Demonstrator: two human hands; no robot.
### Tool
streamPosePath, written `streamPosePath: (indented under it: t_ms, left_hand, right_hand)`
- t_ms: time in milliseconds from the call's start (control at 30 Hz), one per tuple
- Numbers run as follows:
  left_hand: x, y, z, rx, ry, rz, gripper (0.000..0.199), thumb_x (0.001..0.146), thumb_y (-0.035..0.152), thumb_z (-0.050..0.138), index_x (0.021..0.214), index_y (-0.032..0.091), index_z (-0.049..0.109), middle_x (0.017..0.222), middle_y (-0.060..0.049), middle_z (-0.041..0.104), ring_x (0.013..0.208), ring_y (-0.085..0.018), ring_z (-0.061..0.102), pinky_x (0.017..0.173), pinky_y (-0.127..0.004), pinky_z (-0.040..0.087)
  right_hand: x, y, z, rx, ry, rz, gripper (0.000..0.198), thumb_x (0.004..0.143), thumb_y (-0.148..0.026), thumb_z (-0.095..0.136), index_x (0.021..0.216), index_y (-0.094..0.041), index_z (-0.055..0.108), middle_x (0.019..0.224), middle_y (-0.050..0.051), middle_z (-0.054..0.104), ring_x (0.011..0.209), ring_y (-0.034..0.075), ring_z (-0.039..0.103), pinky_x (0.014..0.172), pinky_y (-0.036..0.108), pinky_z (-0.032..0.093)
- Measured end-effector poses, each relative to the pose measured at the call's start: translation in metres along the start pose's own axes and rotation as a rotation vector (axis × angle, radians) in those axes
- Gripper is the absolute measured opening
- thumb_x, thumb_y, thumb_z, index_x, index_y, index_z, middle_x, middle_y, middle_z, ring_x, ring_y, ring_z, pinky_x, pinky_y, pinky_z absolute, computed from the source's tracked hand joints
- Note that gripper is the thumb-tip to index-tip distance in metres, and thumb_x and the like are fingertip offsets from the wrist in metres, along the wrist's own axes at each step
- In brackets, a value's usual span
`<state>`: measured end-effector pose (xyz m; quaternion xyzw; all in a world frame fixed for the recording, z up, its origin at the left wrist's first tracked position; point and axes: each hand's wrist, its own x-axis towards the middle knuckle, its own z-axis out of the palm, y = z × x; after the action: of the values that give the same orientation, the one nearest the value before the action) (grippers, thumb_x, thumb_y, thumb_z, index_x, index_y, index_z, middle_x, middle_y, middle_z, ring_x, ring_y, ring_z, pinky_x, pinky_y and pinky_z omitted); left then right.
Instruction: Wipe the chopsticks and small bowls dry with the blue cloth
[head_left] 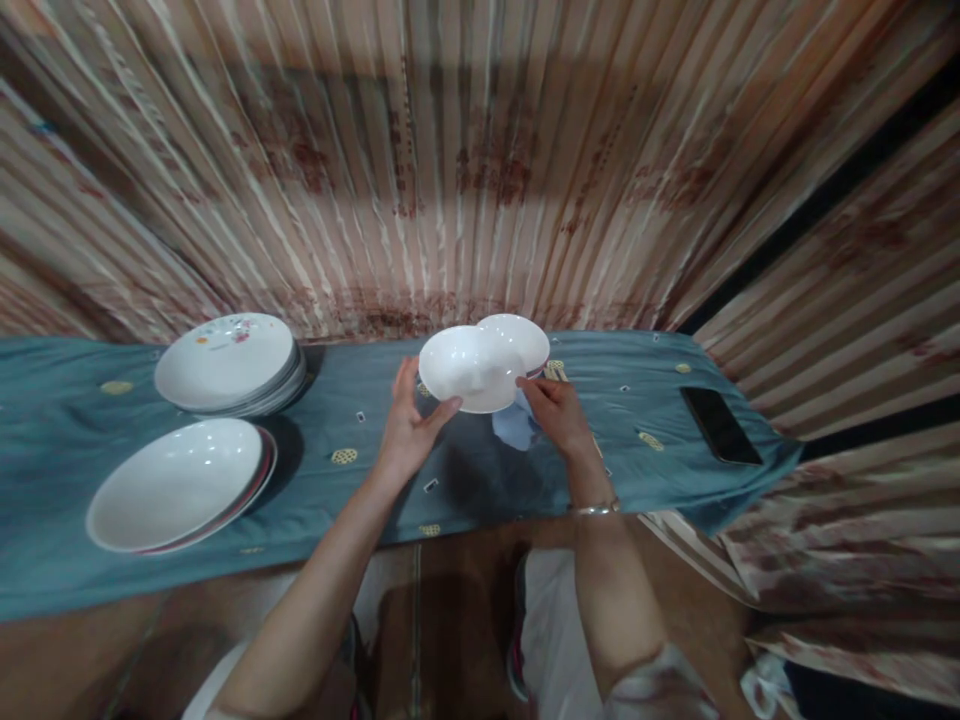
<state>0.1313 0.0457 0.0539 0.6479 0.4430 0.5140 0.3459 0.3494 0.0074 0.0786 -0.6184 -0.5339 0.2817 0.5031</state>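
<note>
A white bowl [457, 370] is held up over the table between both hands. My left hand [414, 415] grips its left side, thumb on the near rim and fingers round the outer edge. At the bowl's right rim, my right hand [555, 410] pinches with thumb and fingers. A light blue cloth [514, 428] shows below the bowl beside the right hand; whether those fingers also hold it I cannot tell. Just behind, a second white bowl [525, 338] with a reddish band outside is partly covered by the first.
To the left stand a stack of white plates [225, 365] with a floral print and, nearer the front edge, several nested white bowls [180, 485]. A black phone [720, 425] lies at the right on the teal tablecloth [315, 500]. Pleated curtains [480, 180] hang behind the table.
</note>
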Motion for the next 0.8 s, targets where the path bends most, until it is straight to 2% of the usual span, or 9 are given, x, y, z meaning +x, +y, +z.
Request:
streamPosePath:
  t_ms: [100, 167, 267, 400, 500, 633, 800]
  left_hand:
    - [0.035, 0.005, 0.017, 0.019, -0.111, 0.074, 0.079, 0.071, 0.049, 0.079, 0.141, 0.025, 0.052, 0.154, -0.012, 0.047, 0.154, -0.034, 0.022, 0.123, -0.055, 0.02]
    - [0.057, 0.004, 0.03, 0.01, -0.167, 0.086, 0.08, 0.07, 0.047, 0.08, 0.141, 0.024, 0.052, 0.154, -0.011, 0.047, 0.154, -0.034, 0.021, 0.123, -0.055, 0.019]
    - [0.085, -0.002, 0.049, -0.033, -0.213, 0.076, 0.083, 0.067, 0.045, 0.08, 0.143, 0.022, 0.051, 0.157, -0.012, 0.044, 0.155, -0.035, 0.018, 0.124, -0.053, 0.018]
    - [0.107, -0.015, 0.07, -0.051, -0.269, -0.005, 0.085, 0.065, 0.039, 0.076, 0.143, 0.017, 0.052, 0.157, -0.015, 0.044, 0.155, -0.037, 0.016, 0.124, -0.053, 0.015]
    - [0.113, -0.025, 0.078, -0.061, -0.283, -0.066, 0.083, 0.065, 0.039, 0.075, 0.142, 0.018, 0.055, 0.157, -0.013, 0.045, 0.155, -0.036, 0.016, 0.124, -0.052, 0.015]
    - [0.114, -0.037, 0.086, -0.089, -0.264, -0.151, 0.078, 0.063, 0.037, 0.076, 0.137, 0.022, 0.06, 0.155, -0.009, 0.048, 0.154, -0.036, 0.018, 0.124, -0.05, 0.014]
    - [0.115, -0.05, 0.093, -0.121, -0.247, -0.14, 0.071, 0.065, 0.033, 0.075, 0.134, 0.021, 0.063, 0.149, -0.008, 0.055, 0.153, -0.036, 0.022, 0.124, -0.049, 0.013]
  right_hand:
    - [0.006, 0.008, -0.005, 0.046, 0.105, 0.011, 0.043, 0.078, -0.055, 0.055, 0.052, -0.021, 0.046, 0.051, -0.006, 0.035, 0.053, 0.009, 0.033, 0.052, 0.025, 0.026]
    - [0.01, 0.014, -0.007, 0.093, 0.135, 0.013, 0.039, 0.076, -0.053, 0.056, 0.057, -0.019, 0.054, 0.056, -0.005, 0.045, 0.058, 0.011, 0.041, 0.056, 0.024, 0.033]
    - [0.017, 0.021, -0.009, 0.158, 0.154, 0.017, 0.036, 0.075, -0.051, 0.058, 0.072, -0.017, 0.068, 0.069, -0.002, 0.062, 0.07, 0.014, 0.052, 0.066, 0.026, 0.042]
    - [0.025, 0.03, -0.01, 0.127, 0.18, 0.01, 0.039, 0.077, -0.049, 0.056, 0.087, -0.015, 0.075, 0.079, 0.002, 0.07, 0.078, 0.018, 0.058, 0.074, 0.029, 0.046]
    - [0.027, 0.038, -0.011, -0.001, 0.175, -0.033, 0.04, 0.081, -0.048, 0.053, 0.088, -0.015, 0.074, 0.082, 0.005, 0.073, 0.079, 0.02, 0.06, 0.075, 0.031, 0.047]
    - [0.026, 0.041, -0.011, -0.329, 0.204, -0.121, 0.032, 0.089, -0.037, 0.046, 0.087, -0.016, 0.07, 0.089, 0.012, 0.073, 0.083, 0.023, 0.062, 0.078, 0.035, 0.048]
    - [0.022, 0.037, -0.003, -0.636, 0.191, -0.138, 0.022, 0.094, -0.028, 0.044, 0.086, -0.017, 0.062, 0.093, 0.016, 0.07, 0.087, 0.025, 0.064, 0.08, 0.037, 0.049]
